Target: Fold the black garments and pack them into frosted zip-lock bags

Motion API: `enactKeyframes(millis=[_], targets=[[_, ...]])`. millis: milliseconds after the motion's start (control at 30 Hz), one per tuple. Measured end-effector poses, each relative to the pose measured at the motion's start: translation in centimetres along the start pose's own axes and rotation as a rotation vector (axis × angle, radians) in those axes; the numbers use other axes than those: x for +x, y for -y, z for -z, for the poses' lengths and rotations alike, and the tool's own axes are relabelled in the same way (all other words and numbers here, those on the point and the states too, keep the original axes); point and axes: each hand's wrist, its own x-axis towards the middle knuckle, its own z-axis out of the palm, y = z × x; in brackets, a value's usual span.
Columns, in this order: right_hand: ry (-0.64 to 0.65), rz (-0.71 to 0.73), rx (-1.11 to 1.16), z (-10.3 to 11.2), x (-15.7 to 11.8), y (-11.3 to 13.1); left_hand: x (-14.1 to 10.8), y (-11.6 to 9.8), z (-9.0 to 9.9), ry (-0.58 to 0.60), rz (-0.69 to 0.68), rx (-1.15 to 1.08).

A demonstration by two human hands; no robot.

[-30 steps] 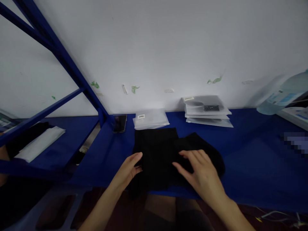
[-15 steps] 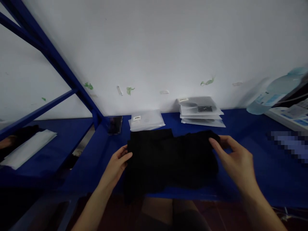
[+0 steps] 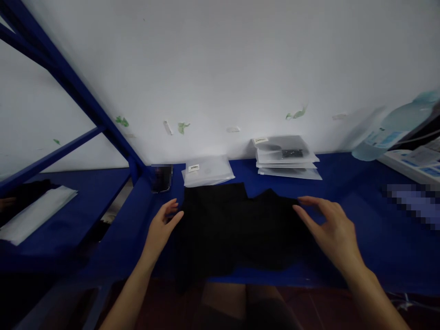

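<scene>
A folded piece of black cloth (image 3: 237, 229), too dark to show what kind of garment it is, lies across the blue table (image 3: 347, 183) and reaches down to its front edge. At its left edge is my left hand (image 3: 163, 229), with thumb and fingers apart and nothing between them. My right hand (image 3: 332, 227) is at the upper right edge of the cloth. Its thumb and fingertips are slightly apart there, close to or touching the fabric. Beyond the cloth lies a clear zip bag (image 3: 209, 170) with a barcode label.
Several stacked zip bags (image 3: 287, 158) lie by the wall. A phone (image 3: 162, 178) is at the back left, beside a blue frame post (image 3: 82, 96). A large water bottle (image 3: 388, 128) leans at right. On the neighbouring left table are a white packet (image 3: 41, 213) and another person's hand (image 3: 7, 202).
My left hand has let go of the cloth's left edge and opened. My right hand has shifted slightly left and its grip has loosened. The cloth's raised right corner has sunk lower.
</scene>
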Motion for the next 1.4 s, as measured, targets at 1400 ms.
enactKeyframes(millis=[1400], targets=[[0.470,0.217,0.249,3.3,-4.3,0.2,-8.4,-1.5,3.7,0.549,-0.319,0.367]])
